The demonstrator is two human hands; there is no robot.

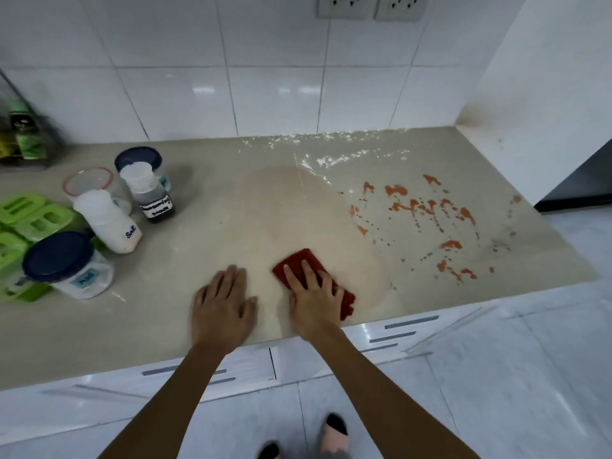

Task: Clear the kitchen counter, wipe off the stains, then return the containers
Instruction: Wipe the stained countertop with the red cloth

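Jars (68,263) sit left; our R hand (314,299), fingers flat, presses cloth (298,260), L hand (222,306) flat on counter (231,210); red stains (430,207) not yet wiped, approx. half done.

Bare counter (231,207) lies open ahead; containers (109,213) crowd the left, a wall (546,77) closes the right.

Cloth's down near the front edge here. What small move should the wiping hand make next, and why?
Probably slide the red cloth rightward and slightly back, into the orange stains. The right hand presses it flat on the counter, left of the stains, which look untouched; the patch around the cloth appears already wiped.
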